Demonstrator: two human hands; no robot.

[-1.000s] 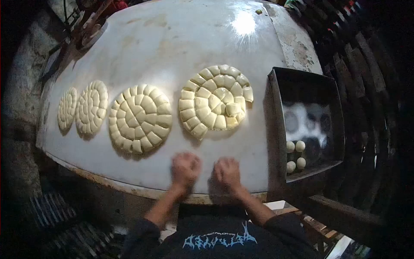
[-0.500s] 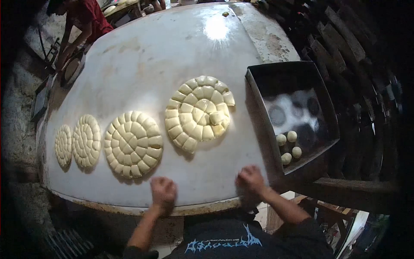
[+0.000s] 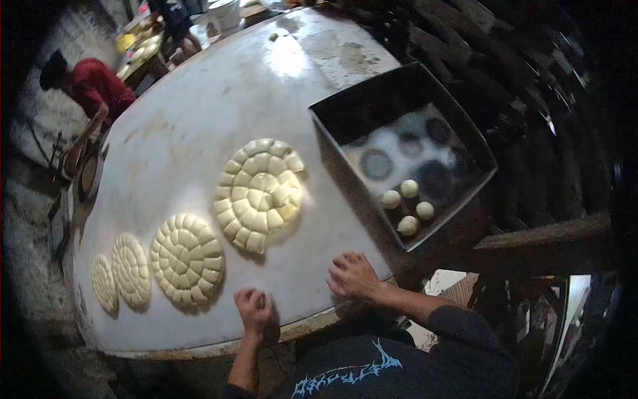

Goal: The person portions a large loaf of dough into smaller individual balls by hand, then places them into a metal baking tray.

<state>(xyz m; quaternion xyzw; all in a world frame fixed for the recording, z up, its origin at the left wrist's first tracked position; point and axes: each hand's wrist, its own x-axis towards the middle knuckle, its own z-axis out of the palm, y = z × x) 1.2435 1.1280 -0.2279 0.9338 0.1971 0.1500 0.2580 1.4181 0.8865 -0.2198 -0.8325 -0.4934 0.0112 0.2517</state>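
My left hand [image 3: 254, 310] is closed in a fist, knuckles up, low over the tabletop near its front edge. My right hand [image 3: 352, 274] rests on the table below the tray, its fingers curled inward. Whatever might lie under either palm is hidden. Closest to my left hand is a round, flat dough disc [image 3: 187, 259] divided into small pieces in rings. Two similar dough discs, one here [image 3: 131, 272] and another [image 3: 104, 284], lie farther left. Beyond my hands sits a larger spiral of dough pieces [image 3: 256, 193], with a loose end and a piece lying on top.
A dark, deep metal tray [image 3: 362, 197] stands at the right with several dough balls [image 3: 408, 207] in its near corner. The pale tabletop [image 3: 179, 153] curves away ahead. A person in a red shirt [image 3: 100, 86] works at the far left; another person [image 3: 174, 23] is behind.
The view has turned, so the tray and dough spiral appear farther left. My right hand's fingers, blurred before, now show more clearly. The dough pieces look the same.
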